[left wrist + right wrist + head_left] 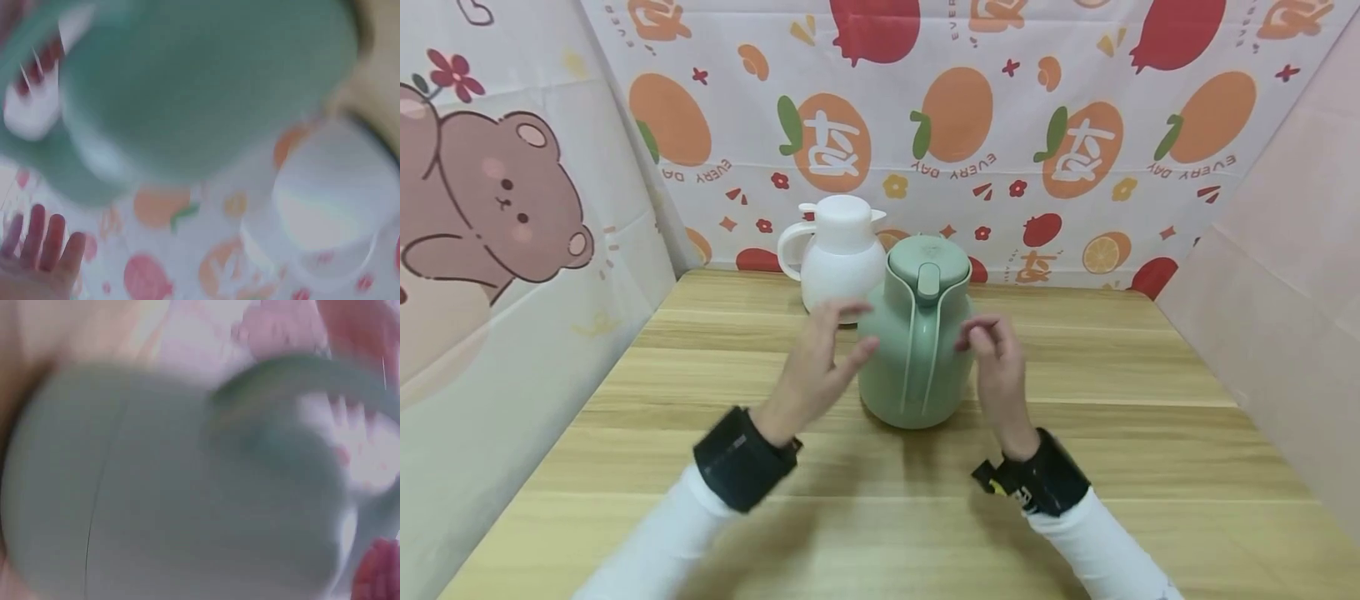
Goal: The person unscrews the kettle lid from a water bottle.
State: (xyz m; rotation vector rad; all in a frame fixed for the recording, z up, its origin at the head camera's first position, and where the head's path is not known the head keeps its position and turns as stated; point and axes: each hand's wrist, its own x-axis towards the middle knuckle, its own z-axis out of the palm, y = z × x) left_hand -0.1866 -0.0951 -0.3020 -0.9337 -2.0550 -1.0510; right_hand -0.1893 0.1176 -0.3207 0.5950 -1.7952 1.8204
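Note:
A pale green thermos jug [883, 379] stands upright on the wooden table, its handle [924, 354] and lid lever facing me. My left hand [812, 367] hovers on its left side, thumb and fingers spread, holding nothing. On the jug's other side is my right hand [1002, 375], fingers loosely bent and holding nothing; whether the fingertips touch the jug I cannot tell. The left wrist view shows the straight left fingers [47, 244] apart from the green body [206, 94]. Blur softens the green jug [162, 487] in the right wrist view, with fingers at the lower right.
A white jug [844, 265] with a handle on its left stands close behind the green one, partly hidden by it. The wooden table [1135, 433] extends to both sides. Behind it hangs a fruit-print cloth [895, 108], and a bear-print cloth [512, 200] hangs at the left.

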